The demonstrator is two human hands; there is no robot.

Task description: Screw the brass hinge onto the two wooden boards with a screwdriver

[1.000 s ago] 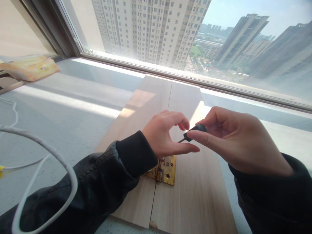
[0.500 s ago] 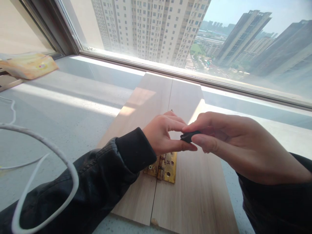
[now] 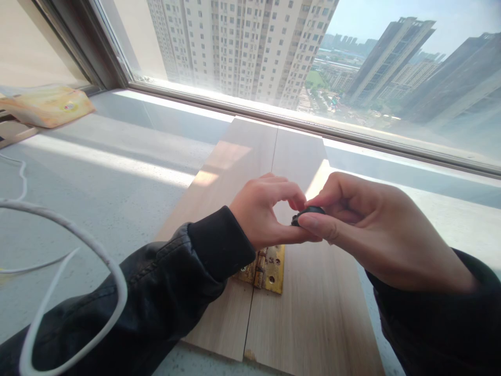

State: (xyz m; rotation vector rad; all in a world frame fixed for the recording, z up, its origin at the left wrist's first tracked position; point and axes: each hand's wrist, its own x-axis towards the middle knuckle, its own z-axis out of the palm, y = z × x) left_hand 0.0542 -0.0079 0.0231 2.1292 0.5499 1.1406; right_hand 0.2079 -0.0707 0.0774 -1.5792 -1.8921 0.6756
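Note:
Two pale wooden boards, the left board and the right board, lie side by side on a grey sill, joined by a brass hinge. Above the hinge my right hand pinches the black handle of a small screwdriver between thumb and fingers. My left hand curls in a C, with its thumb and fingertips closed against the front of the handle. The screwdriver's shaft and tip are hidden behind the fingers. My left sleeve covers the hinge's left leaf.
A white cable loops over the sill at the left, close to the camera. A yellow packet lies at the far left corner. The window frame runs just behind the boards' far ends.
The screwdriver's shaft, visible a second ago, is now hidden. Both hands have drawn closer together, and my left fingertips have closed onto the handle's front.

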